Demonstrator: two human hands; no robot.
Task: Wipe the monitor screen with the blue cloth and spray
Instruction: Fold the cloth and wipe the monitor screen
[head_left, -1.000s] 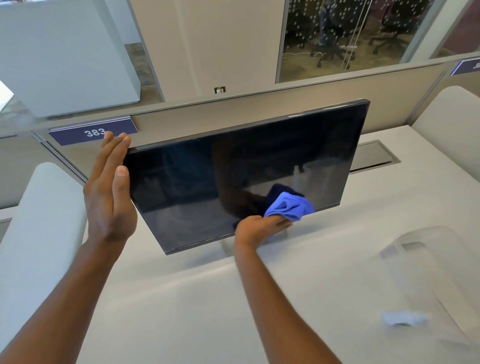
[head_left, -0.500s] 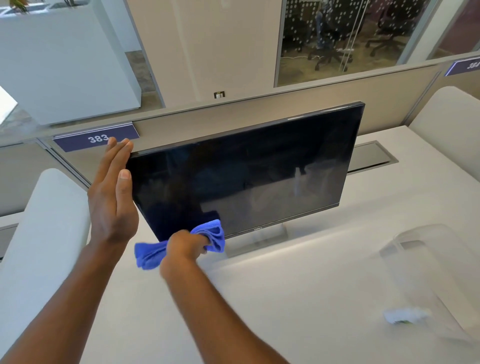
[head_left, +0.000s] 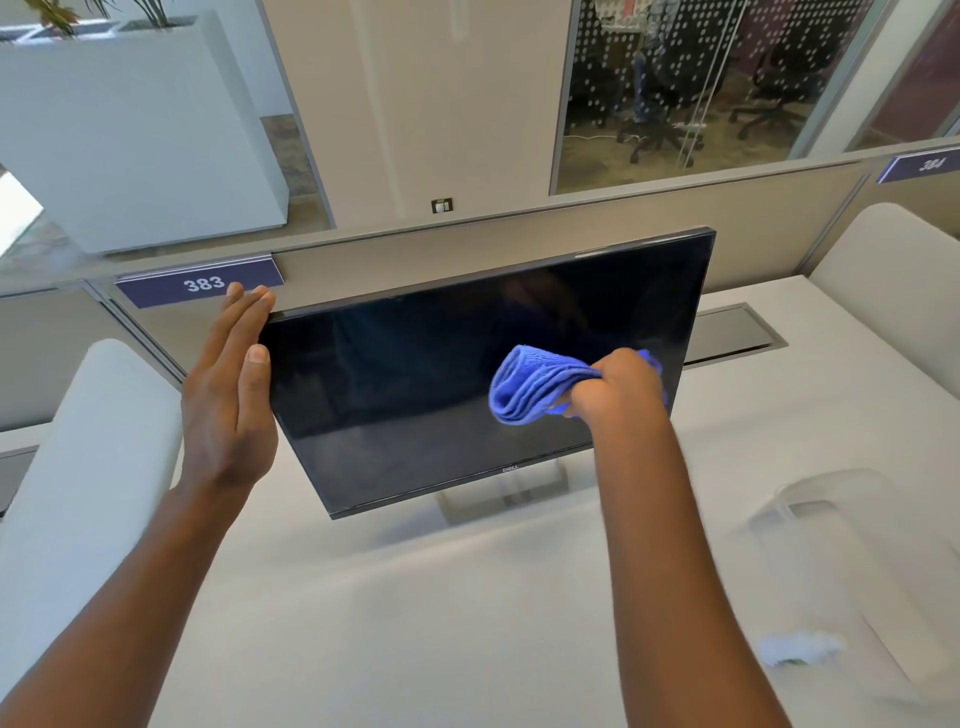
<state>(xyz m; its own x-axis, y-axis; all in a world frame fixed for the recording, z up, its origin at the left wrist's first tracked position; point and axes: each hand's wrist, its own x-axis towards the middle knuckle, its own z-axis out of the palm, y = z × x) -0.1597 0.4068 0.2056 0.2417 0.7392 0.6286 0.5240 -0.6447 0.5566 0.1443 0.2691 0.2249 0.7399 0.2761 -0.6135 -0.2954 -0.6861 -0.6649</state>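
Note:
A black monitor with a dark screen stands tilted back on its silver stand on the white desk. My left hand lies flat against the monitor's left edge, fingers straight and together. My right hand is closed on a bunched blue cloth and presses it on the right half of the screen. A blurred whitish thing at the lower right may be the spray bottle; I cannot tell.
A grey partition with a label 383 runs behind the monitor. A cable hatch is set in the desk at the back right. White padded chair backs stand at left and right. A clear plastic shape lies right.
My right hand swept the cloth from the lower middle to the screen's lower left corner, then back across to the right half, higher up. My left hand stayed on the left edge.

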